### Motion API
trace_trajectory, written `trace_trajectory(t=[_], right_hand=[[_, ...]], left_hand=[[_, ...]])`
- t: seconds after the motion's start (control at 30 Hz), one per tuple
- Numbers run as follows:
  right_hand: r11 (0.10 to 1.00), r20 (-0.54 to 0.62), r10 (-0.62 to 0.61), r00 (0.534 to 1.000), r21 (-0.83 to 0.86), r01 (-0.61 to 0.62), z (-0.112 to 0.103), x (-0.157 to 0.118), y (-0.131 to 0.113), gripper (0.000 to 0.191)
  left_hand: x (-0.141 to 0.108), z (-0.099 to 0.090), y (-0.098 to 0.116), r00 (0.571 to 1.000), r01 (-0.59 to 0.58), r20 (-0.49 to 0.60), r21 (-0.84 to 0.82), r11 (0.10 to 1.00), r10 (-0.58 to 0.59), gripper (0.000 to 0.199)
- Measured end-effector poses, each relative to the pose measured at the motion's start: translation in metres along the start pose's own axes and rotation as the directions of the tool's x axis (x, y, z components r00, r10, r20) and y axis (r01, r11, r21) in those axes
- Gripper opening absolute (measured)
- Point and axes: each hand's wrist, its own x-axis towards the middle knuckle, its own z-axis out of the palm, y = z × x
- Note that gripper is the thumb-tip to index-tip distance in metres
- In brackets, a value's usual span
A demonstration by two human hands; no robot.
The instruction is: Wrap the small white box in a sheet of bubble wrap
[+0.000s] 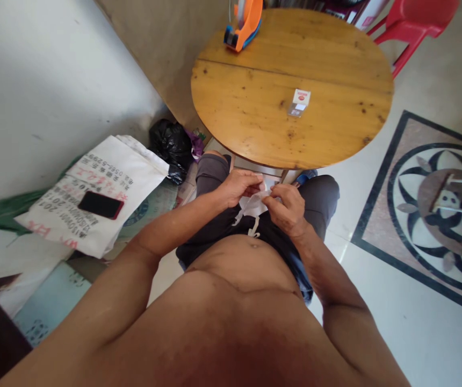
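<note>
The left hand [239,187] and right hand [286,208] each have a grip pinched on a crumpled, thin white sheet [253,205], which is between them above the lap, just short of the round wooden bench [291,134]. No lettering can be made out on it. On the bench, a small white box [302,97] bears a red emblem and red print too small to read; an orange tape dispenser [250,27] stands near the far left edge. To the left, a folded white sack [134,161] carries black and red Chinese characters, with "ISO9001" partly legible; a dark phone [100,205] lies on it, covering some print.
</note>
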Motion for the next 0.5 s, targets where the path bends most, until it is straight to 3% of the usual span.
trace_trajectory(t=[0.2, 0.5], right_hand=[[0.994, 0.034, -0.045, 0.998, 0.103, 0.041, -0.003, -0.002, -0.004, 0.017], [0.98, 0.134, 0.02, 0.991, 0.194, -0.046, -0.002, -0.017, -0.01, 0.015]], left_hand=[[0.002, -0.003, 0.002, 0.999, 0.028, -0.033, 0.012, 1.0, -0.027, 0.018], [0.001, -0.008, 0.007, 0.999, -0.009, -0.047, 0.088, 0.996, 0.013, 0.021]])
